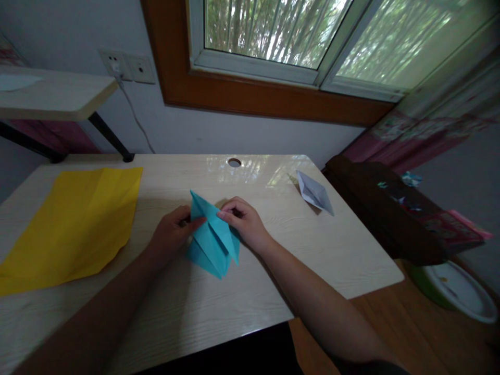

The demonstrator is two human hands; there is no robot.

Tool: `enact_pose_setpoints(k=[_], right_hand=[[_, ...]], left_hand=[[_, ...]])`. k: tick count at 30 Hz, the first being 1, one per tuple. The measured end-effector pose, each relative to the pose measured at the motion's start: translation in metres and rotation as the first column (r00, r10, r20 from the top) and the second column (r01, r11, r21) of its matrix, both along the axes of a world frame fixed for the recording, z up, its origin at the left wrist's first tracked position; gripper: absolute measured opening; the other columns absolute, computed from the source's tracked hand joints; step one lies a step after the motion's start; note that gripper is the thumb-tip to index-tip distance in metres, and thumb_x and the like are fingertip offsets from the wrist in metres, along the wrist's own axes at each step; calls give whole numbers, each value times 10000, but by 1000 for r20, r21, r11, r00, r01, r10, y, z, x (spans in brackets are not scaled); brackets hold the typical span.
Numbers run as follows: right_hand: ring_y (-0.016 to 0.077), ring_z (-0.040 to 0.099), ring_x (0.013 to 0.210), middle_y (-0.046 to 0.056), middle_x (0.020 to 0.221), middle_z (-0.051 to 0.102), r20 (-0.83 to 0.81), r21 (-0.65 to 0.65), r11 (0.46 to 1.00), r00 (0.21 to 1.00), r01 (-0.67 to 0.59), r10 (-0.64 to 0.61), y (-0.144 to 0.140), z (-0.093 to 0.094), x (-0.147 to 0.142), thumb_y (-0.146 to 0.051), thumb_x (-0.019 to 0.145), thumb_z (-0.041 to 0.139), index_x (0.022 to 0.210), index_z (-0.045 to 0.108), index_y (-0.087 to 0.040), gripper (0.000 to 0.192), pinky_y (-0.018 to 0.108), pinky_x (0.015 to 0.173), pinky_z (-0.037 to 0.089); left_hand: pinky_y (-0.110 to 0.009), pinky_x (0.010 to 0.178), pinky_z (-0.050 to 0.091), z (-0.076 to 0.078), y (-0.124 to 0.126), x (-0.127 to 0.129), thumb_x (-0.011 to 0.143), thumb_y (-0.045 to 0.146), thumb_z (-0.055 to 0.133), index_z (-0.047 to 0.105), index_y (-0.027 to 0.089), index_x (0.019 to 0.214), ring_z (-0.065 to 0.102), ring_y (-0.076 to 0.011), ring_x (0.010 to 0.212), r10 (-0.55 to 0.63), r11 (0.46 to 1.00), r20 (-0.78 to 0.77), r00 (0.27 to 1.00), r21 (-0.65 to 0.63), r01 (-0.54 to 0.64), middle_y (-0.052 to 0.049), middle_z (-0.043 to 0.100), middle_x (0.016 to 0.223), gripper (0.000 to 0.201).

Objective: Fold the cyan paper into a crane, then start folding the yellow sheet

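A pale wood-grained table (320, 255) is overlaid at its left by a large yellow paper sheet (78, 224). A round green basin with a white interior (424, 285) is placed to the right, beyond the table's edge. A folded, pointed turquoise paper piece (213, 245) is held over the table's middle; whether its lower tips are rested on the surface cannot be told. Its left edge is pinched by the left hand (175, 227), thumb laid on top; its upper right edge is pinched between the right hand's (244, 221) thumb and curled fingers. A grey folded paper shape (315, 192) is set near the right edge. In the basin, an orange-brown speck (444, 279) is seen, too small to be identified.
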State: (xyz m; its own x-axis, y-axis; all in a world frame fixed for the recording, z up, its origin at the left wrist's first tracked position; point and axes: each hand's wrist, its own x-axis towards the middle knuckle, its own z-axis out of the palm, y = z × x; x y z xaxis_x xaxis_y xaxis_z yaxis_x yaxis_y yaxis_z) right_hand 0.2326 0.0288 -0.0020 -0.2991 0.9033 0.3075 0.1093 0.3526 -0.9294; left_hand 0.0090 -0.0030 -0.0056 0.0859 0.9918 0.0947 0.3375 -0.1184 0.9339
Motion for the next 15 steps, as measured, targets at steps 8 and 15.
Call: enact_pose_setpoints(k=[8,15], right_hand=[[152,597,780,18,845,647,60,-15,997,995,-77,78,-2,3,1,-422,875,754,826,719,-212,218,288,703,458],[141,564,737,11,827,627,69,-70,991,991,-113,118,-6,6,0,-469,865,746,824,701,-209,267,279,670,451]], left_hand=[[-287,630,514,0,-4,-1,818,577,726,742,194,879,654,-208,713,-56,991,23,998,-122,58,-32,751,807,389],[-275,571,495,2,-3,-1,802,580,731,723,206,800,652,-208,660,-30,997,-34,999,-74,28,-23,744,738,374]])
